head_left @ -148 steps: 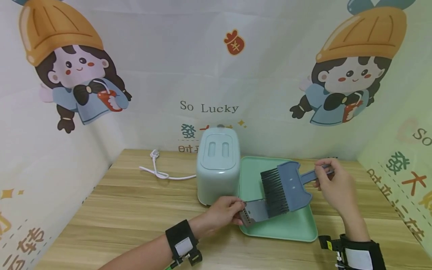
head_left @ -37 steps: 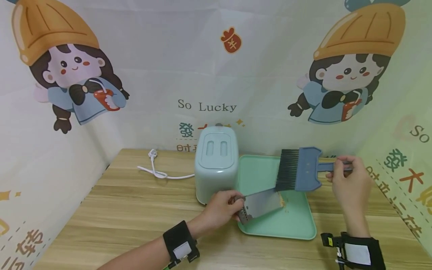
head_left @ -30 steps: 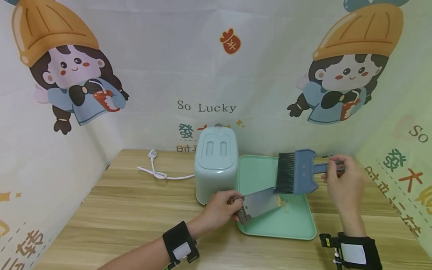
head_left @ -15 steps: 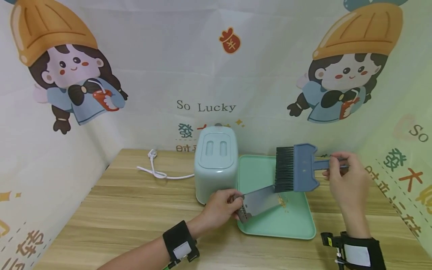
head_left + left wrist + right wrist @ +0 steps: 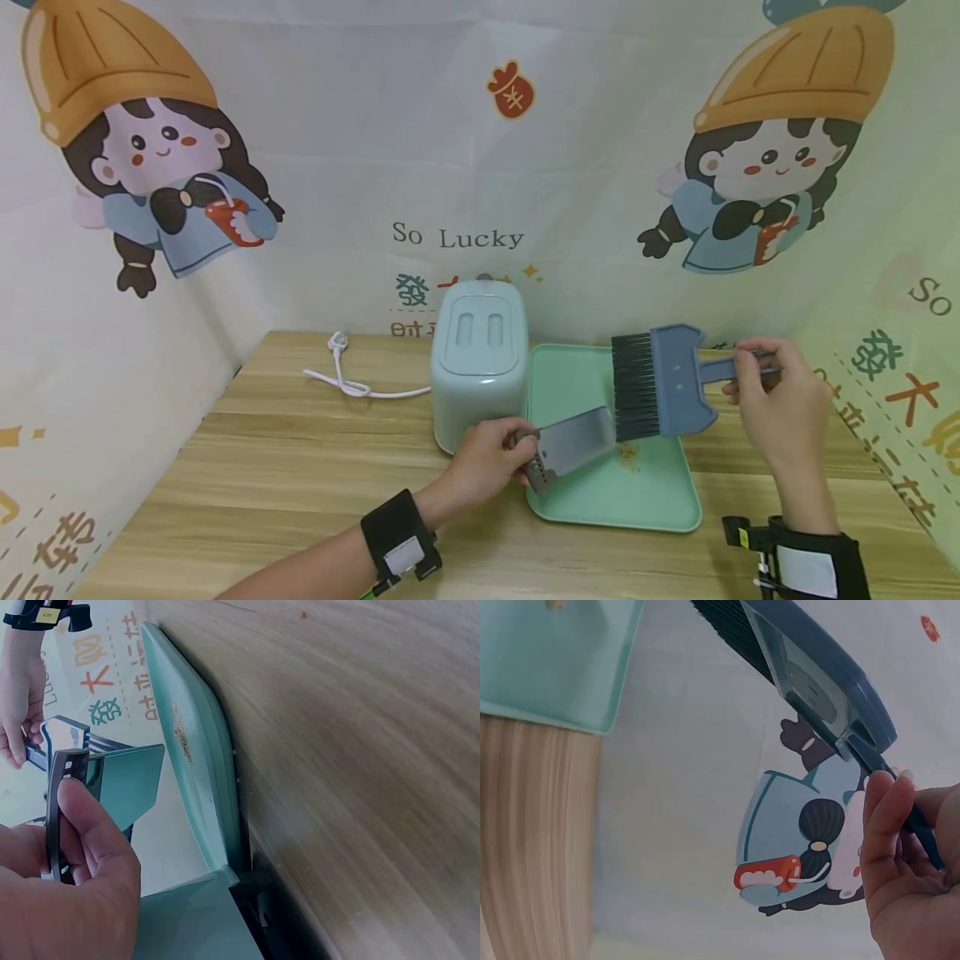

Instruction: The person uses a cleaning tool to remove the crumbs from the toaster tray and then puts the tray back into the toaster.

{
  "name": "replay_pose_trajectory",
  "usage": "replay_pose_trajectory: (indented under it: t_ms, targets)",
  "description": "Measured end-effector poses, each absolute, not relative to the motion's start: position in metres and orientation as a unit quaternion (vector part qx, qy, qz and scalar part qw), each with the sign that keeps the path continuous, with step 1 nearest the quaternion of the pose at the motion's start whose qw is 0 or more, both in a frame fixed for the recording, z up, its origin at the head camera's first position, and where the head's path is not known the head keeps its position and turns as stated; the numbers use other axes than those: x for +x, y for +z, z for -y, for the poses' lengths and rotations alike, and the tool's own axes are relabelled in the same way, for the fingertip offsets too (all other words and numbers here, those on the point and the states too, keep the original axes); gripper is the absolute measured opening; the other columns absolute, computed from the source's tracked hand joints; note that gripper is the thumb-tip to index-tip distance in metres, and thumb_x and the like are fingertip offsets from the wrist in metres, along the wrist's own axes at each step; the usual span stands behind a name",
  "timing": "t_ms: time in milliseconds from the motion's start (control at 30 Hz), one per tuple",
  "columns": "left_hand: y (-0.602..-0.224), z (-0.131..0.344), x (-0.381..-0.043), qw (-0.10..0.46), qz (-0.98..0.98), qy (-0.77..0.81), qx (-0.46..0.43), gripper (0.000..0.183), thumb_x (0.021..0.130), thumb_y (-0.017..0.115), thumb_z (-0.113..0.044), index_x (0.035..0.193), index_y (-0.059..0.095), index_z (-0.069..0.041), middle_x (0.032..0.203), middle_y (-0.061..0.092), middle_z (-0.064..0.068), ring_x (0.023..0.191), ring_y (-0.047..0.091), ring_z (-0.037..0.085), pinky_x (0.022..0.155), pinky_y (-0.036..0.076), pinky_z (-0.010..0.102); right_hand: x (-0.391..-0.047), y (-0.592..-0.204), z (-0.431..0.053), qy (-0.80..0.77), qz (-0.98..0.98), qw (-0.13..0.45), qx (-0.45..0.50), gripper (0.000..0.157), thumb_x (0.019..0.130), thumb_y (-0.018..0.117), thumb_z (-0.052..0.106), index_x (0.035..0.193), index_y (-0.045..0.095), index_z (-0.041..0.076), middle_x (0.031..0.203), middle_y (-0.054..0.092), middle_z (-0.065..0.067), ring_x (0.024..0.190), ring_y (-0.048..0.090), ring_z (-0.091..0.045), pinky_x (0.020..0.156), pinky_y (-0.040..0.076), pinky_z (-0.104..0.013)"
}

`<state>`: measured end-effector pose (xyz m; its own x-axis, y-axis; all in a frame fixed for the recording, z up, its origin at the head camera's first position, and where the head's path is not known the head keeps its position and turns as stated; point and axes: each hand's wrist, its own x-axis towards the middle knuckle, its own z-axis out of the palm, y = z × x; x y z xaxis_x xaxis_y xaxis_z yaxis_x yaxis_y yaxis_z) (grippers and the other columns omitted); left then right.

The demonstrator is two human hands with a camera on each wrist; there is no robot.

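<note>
- Compared with a few seconds back, the blue cat-shaped plastic brush with dark bristles isn't lying across the flat grey metal-looking panel anymore; its bristles have shifted right, to the panel's far end.
- Landmark is the mint-green rounded rectangular tray. From my end I've got the panel slanting over its left half, and the brush over its right side with the handle sticking out past the rim.
- Right hand: fingers curled on the slim brush handle, firm hold as far as I can tell. Left hand: thumb and fingers pinching the panel's dark slotted end strip. Can't tell if bristles and panel touch.
- Tan crumbs sit on the tray, below the bristle tips.
- Handling, my guess: brush is light, stiff in the body, springy in the bristles, so keep holding the handle. Panel looks thin, stiff and maybe slick; I'd stick with that slotted strip and leave the flat face alone.
- Pale-blue glossy boxy appliance stands just left of the tray, its white knotted cord further left.
</note>
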<state>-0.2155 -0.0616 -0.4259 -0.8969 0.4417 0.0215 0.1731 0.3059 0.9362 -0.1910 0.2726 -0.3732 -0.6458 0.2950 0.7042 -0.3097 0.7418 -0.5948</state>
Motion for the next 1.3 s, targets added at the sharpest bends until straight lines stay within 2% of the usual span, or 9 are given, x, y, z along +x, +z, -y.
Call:
replay_pose_trajectory:
  t_ms: [167,300,533,733,1067,1300]
  targets:
    - [-0.424,0.061,-0.215,0.121,-0.794,0.565,0.191,0.030,0.102,0.061,-0.011,0.125,0.071,0.005,0.089,0.071,0.005,0.067,0.069,0.012,0.070,0.066,0.044,-0.191,-0.373,-0.270,0.375,0.845,0.379,0.039,0.012,0.103,0.065,0.001,0.114,0.068,-0.003,0.079,0.069,-0.017,0.057,0.059,0.012,0.050,0.049,-0.010]
    - [-0.423,0.062,-0.214,0.126,-0.788,0.574,0.185,0.030,0.102,0.062,-0.011,0.126,0.071,0.004,0.089,0.071,0.005,0.067,0.069,0.012,0.071,0.066,0.044,-0.194,-0.377,-0.270,0.362,0.858,0.357,0.069,0.010,0.102,0.065,-0.002,0.112,0.067,-0.004,0.077,0.068,-0.014,0.056,0.059,0.007,0.050,0.050,-0.011]
    - [-0.424,0.062,-0.214,0.132,-0.786,0.576,0.181,0.028,0.102,0.062,-0.010,0.124,0.072,0.004,0.088,0.070,0.004,0.067,0.068,0.012,0.072,0.066,0.045,-0.193,-0.378,-0.276,0.342,0.860,0.374,0.056,0.009,0.102,0.064,-0.003,0.109,0.067,-0.005,0.071,0.069,-0.016,0.054,0.054,0.012,0.047,0.044,-0.010]
    - [-0.425,0.062,-0.216,0.131,-0.795,0.563,0.184,0.029,0.101,0.061,-0.011,0.124,0.073,0.003,0.085,0.070,0.002,0.065,0.068,0.011,0.071,0.065,0.045,-0.192,-0.374,-0.278,0.353,0.848,0.391,0.058,0.010,0.101,0.066,-0.003,0.110,0.069,-0.005,0.073,0.069,-0.016,0.054,0.056,0.011,0.048,0.045,-0.009]
    - [-0.424,0.063,-0.215,0.132,-0.795,0.562,0.186,0.029,0.102,0.061,-0.012,0.124,0.073,0.002,0.087,0.070,0.001,0.067,0.068,0.011,0.073,0.065,0.047,-0.192,-0.376,-0.277,0.343,0.869,0.345,0.087,0.010,0.101,0.066,-0.004,0.111,0.067,-0.002,0.077,0.067,-0.012,0.056,0.058,0.003,0.048,0.050,-0.011]
    - [-0.425,0.062,-0.216,0.126,-0.805,0.549,0.187,0.030,0.102,0.060,-0.013,0.124,0.073,0.002,0.086,0.071,0.001,0.065,0.069,0.011,0.069,0.065,0.041,-0.191,-0.376,-0.284,0.345,0.859,0.372,0.074,0.010,0.101,0.065,-0.004,0.111,0.069,-0.005,0.073,0.068,-0.016,0.053,0.056,0.009,0.048,0.046,-0.010]
